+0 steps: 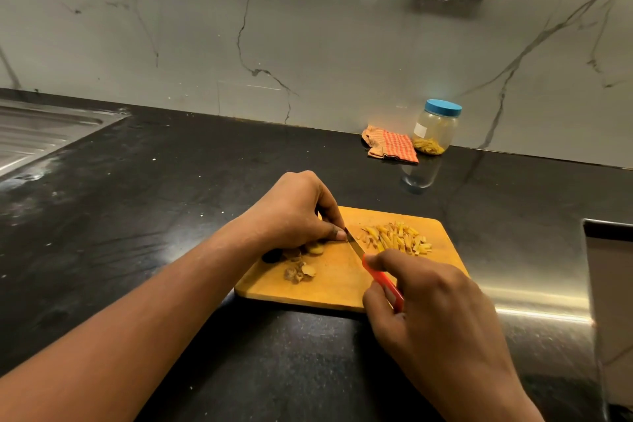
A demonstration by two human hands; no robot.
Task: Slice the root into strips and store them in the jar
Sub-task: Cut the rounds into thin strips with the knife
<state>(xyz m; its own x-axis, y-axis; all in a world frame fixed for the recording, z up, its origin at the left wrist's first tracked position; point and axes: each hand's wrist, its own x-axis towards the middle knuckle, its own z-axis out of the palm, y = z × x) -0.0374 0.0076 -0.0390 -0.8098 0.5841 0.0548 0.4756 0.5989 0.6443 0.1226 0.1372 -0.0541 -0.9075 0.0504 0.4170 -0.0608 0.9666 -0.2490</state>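
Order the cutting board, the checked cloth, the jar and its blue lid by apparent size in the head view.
1. cutting board, clearly the largest.
2. checked cloth and jar: they look alike, so I do not rank them.
3. blue lid.

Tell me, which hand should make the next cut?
Right. The right hand grips the knife, its blade beside the root, which the left hand holds on the board.

Head camera looks forward and down, close over the cutting board (pixel 335 279), facing the wall (pixel 308 44)
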